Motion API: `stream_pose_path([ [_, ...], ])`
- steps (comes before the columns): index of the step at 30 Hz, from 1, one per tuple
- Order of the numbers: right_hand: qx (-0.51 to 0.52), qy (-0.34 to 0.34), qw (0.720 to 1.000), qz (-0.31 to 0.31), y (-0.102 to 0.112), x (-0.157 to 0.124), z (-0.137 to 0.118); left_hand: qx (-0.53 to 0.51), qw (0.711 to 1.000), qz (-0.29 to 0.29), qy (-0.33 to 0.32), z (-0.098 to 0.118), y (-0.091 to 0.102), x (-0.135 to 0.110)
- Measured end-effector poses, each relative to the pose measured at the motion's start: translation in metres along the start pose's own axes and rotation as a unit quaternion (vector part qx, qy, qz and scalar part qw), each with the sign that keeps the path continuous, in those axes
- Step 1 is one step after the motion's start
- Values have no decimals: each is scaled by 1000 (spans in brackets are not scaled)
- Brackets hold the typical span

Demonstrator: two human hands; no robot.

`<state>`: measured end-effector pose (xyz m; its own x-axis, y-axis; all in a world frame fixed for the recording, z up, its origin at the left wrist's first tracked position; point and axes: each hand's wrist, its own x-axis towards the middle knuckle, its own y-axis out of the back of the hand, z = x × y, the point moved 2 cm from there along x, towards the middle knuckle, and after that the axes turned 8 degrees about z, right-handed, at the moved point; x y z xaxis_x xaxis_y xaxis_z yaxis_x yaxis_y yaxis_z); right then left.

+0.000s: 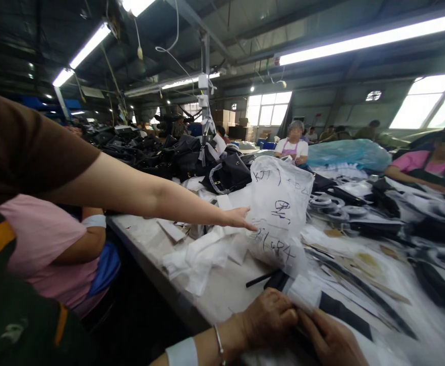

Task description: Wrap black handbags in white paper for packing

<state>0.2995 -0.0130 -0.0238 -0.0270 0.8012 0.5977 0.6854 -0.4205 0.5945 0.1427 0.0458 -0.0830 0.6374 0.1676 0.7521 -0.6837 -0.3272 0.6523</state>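
My left hand (270,316), with a bracelet and a white cuff on its wrist, is closed at the front edge of the table. Its fingers are curled, and what they grip is hidden. Against its fingertips is my right hand (331,338), slightly blurred, its fingers pressed together over something dark that I cannot make out. Just beyond the hands lie a folded white piece (304,292) and a flat black piece (344,314). A stuffed translucent plastic bag (279,213) with black handwriting stands farther back. Another person's hand (239,218) reaches in from the left, fingers spread at the bag.
That person's brown-sleeved arm (142,195) crosses the view. Someone in pink (50,254) sits at the left. White paper (203,254), black handbags (232,173) and white rolls (325,203) crowd the table. Co-workers (293,145) sit across it.
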Motion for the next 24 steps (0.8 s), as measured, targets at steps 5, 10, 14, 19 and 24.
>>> stream_pose_path([
  [5,1,52,998,30,1,-3,1,1,1000,-10,7,0,0,0],
  [10,1,111,992,52,5,-3,-5,-7,1000,15,8,-1,-1,-1],
  [14,7,131,990,47,7,-6,-4,-10,1000,22,5,-2,-2,-4],
  [19,-7,143,990,8,8,-11,4,-23,999,-3,25,-2,-2,-7],
  [24,0,183,983,2,10,-17,2,-47,997,-24,56,-3,1,-7],
])
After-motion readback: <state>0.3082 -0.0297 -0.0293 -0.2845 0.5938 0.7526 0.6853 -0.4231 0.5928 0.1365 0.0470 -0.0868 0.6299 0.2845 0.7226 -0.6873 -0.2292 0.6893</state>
